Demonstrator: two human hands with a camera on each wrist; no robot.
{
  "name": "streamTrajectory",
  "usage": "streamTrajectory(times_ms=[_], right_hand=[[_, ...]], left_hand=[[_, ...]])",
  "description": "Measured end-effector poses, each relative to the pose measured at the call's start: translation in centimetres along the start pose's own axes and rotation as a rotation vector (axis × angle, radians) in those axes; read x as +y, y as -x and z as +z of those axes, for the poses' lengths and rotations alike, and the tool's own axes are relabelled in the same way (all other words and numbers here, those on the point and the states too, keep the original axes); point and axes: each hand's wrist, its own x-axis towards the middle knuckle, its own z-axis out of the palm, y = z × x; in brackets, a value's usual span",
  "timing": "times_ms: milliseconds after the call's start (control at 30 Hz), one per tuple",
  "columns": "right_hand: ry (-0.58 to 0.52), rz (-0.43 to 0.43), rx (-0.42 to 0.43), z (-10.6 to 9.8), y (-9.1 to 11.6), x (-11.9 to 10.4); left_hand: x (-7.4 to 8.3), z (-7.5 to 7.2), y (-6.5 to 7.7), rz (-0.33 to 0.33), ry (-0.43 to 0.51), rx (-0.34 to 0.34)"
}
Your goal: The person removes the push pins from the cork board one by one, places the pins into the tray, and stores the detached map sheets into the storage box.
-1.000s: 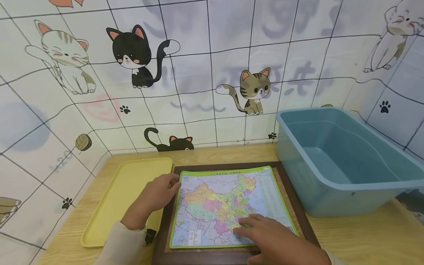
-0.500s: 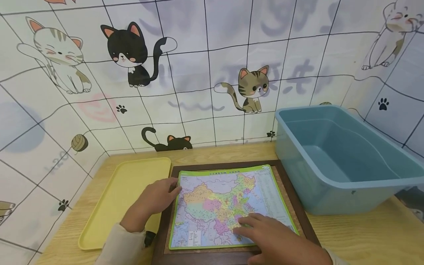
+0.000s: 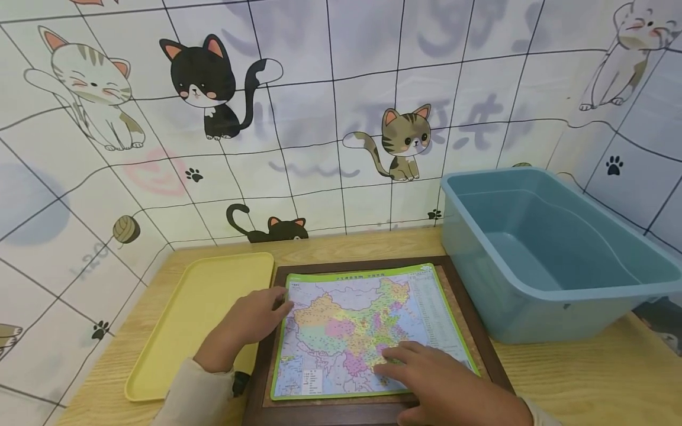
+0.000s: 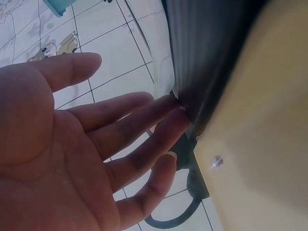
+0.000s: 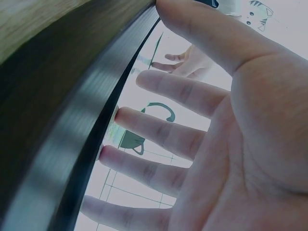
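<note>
A map [image 3: 351,307] with a green border lies flat inside a dark brown frame [image 3: 479,316] with a cork-coloured surface. At the frame's upper left side is my left hand [image 3: 250,319]. In the left wrist view that hand [image 4: 91,144] has its fingers loosely extended, the tips against the frame's dark edge [image 4: 202,53]. Over the map's lower right part my right hand [image 3: 437,378] rests with fingers spread. In the right wrist view the right hand's fingers [image 5: 159,134] are nearly straight, their tips at the map's surface. Neither hand grips anything.
A yellow tray [image 3: 197,307] lies to the left, partly under my left forearm. At the right stands a blue plastic tub [image 3: 533,316]. Behind the wooden table [image 3: 346,245] rises a wall [image 3: 314,130] covered with cat drawings. A small black object [image 3: 241,383] shows by my left sleeve.
My left hand has shifted slightly toward me along the frame's left side. The right hand holds its place on the map. The head view has tilted a little.
</note>
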Motion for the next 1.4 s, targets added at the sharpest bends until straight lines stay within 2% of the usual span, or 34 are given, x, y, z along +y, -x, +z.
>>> streamTrajectory(times_ms=[367, 567, 900, 1133, 1400], right_hand=[[-0.002, -0.003, 0.0, 0.11, 0.19, 0.21], [-0.014, 0.014, -0.017, 0.08, 0.07, 0.19], [-0.006, -0.006, -0.014, 0.03, -0.05, 0.21], [-0.02, -0.001, -0.016, 0.01, -0.02, 0.2], [-0.01, -0.003, -0.005, -0.06, -0.09, 0.07]], left_hand=[[0.0, 0.44, -0.11, 0.009, 0.032, -0.014], [0.21, 0.31, 0.02, 0.01, 0.066, -0.029], [0.43, -0.06, 0.05, 0.017, 0.128, -0.035], [0.14, -0.25, -0.14, 0.055, 0.197, -0.02], [0.09, -0.53, -0.34, 0.052, 0.25, 0.0]])
